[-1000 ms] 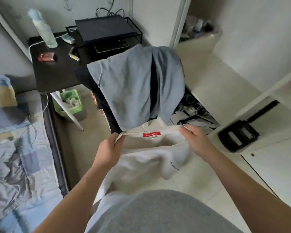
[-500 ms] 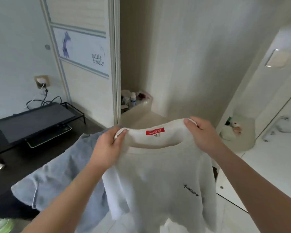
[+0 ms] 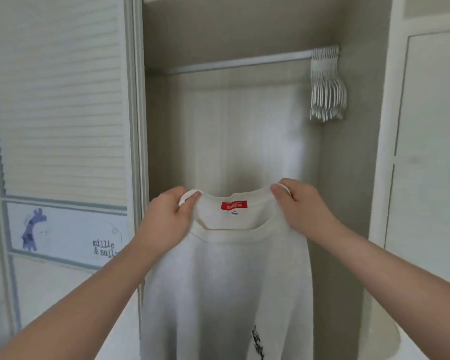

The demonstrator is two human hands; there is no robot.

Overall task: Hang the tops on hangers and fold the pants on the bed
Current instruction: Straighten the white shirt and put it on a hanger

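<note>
A white top with a red neck label hangs upright in front of an open wardrobe. My left hand pinches the collar at its left shoulder. My right hand pinches the collar at its right shoulder. A bundle of several white hangers hangs at the right end of the wardrobe rail, above and to the right of the top. No hanger is in the top.
The wardrobe's sliding door with a giraffe picture stands at the left. A white cabinet door is at the right. The wardrobe's back wall is bare behind the top.
The view has risen from the chair and desk to the wardrobe. Both hands have lifted the white top by its collar until it hangs full length before the rail.
</note>
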